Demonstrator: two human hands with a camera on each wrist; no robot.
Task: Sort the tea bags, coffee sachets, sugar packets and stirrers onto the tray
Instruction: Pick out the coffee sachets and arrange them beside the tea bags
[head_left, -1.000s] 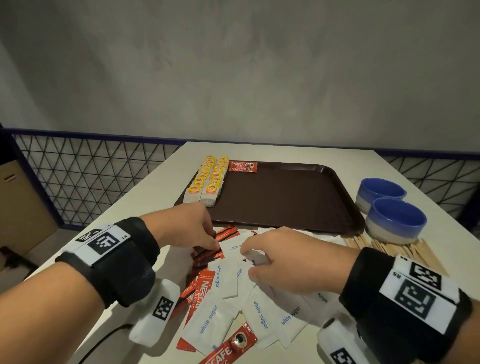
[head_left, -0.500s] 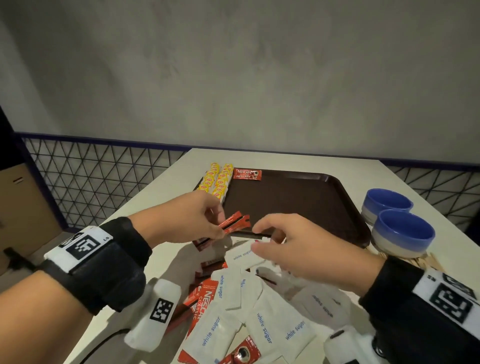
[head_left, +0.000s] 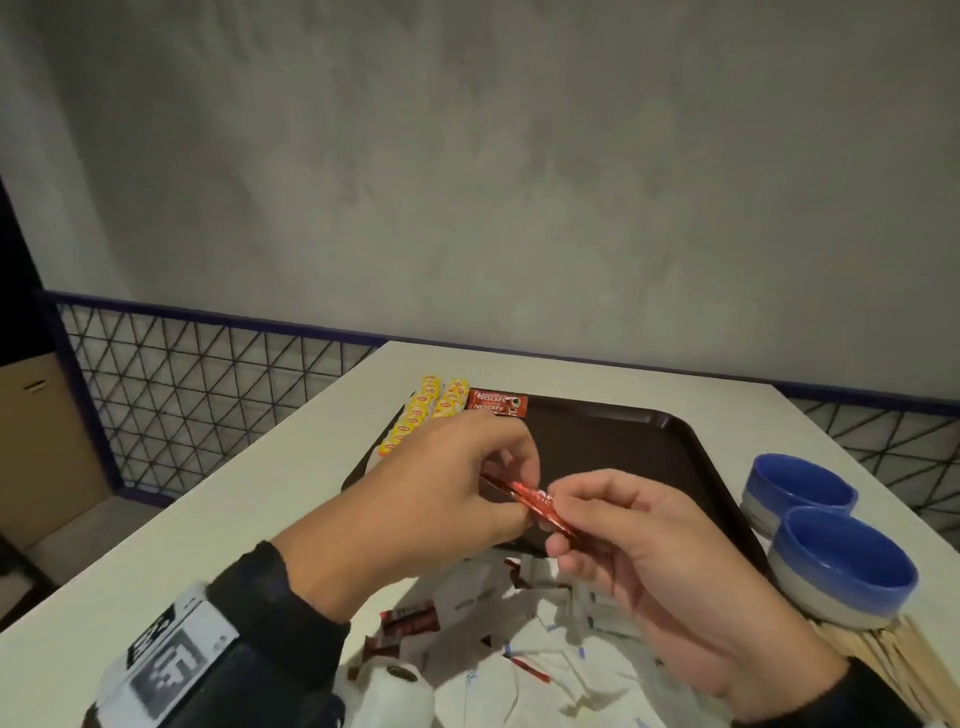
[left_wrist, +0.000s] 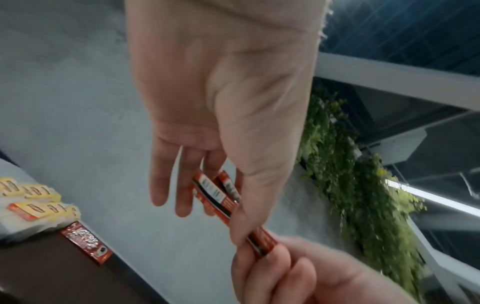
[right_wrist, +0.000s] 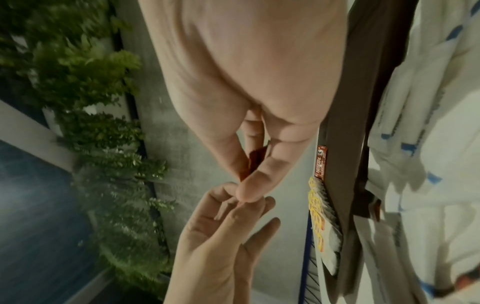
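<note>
Both hands have risen off the sachet pile since 1 second ago and now meet in the air over the tray's near edge, where before they were picking among the packets on the table. The left hand (head_left: 441, 499) pinches red coffee sachets (left_wrist: 215, 193) between thumb and fingers; the left wrist view shows at least 2 of them stacked, though the exact count cannot be told. The right hand (head_left: 644, 561) pinches the other end of the same sachets (head_left: 535, 506), so the 2 hands are together, each clamped on the bundle.

On the brown tray (head_left: 623, 452), 1 coffee sachet (head_left: 497, 402) lies flat at the far left, just beside 2 rows of yellow tea bags (head_left: 426, 410) along the left rim; too many overlap to count.

Below the hands, a loose heap of white sugar packets (head_left: 524, 675) with a few more red sachets (head_left: 410, 618) lies on the white table (head_left: 208, 519). At the right stand 2 blue bowls (head_left: 841, 566), touching each other, with wooden stirrers (head_left: 878, 660) lying just in front of them.

Behind the table are a grey wall and a black wire mesh fence (head_left: 197, 384).
</note>
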